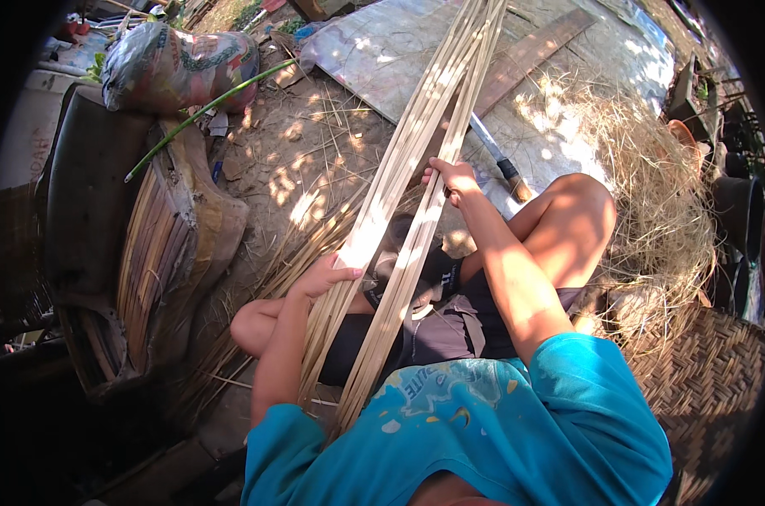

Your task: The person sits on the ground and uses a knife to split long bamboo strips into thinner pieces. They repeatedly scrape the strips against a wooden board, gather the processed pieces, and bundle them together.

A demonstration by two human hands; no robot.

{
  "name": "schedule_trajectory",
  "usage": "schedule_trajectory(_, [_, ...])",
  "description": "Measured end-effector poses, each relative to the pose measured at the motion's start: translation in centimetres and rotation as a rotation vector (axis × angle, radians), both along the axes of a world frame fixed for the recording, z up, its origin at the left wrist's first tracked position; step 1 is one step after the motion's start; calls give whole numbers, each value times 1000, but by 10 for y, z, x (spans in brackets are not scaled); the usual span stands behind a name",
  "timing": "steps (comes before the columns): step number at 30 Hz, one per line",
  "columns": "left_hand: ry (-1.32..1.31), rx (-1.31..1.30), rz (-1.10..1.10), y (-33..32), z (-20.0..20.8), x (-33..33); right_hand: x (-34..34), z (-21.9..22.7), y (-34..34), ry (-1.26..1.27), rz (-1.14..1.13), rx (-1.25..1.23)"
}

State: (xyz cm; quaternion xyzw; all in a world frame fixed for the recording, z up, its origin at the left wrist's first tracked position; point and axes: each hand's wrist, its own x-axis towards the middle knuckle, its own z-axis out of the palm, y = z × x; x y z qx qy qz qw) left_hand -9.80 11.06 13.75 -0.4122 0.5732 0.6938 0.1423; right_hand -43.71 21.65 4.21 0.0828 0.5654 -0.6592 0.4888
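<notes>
Long pale bamboo strips run from my lap toward the far edge of the view, split into two bundles that come together at the far end. My left hand (322,277) is closed round the wider left bundle (391,177), near my left knee. Farther along, my right hand (454,180) grips the narrower right bundle (412,261), its fingers wrapped round the strips. Between the bundles is a gap, through which my dark shorts and the ground show. Just beyond my right knee lies a knife-like tool (507,167) with a metal blade, black collar and wooden handle.
A heap of thin shavings (644,185) lies on the right, above a woven mat (711,388). At left are a stuffed sack (180,67), a green stalk (205,110) and a worn dark casing (91,194). Ahead, a plank (538,59) rests on a pale sheet (365,51).
</notes>
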Motion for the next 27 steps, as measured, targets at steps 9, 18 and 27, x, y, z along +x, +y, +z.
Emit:
schedule_trajectory(9, [-20,332,112,40,31,-22,-16,60,-1,-50,88,-221])
schedule_trajectory(18, [92,826,166,82,-10,-12,-21,-3,-4,532,191,407])
schedule_trajectory(27, [188,810,200,114,62,-12,-5,41,-6,-247,-143,-401])
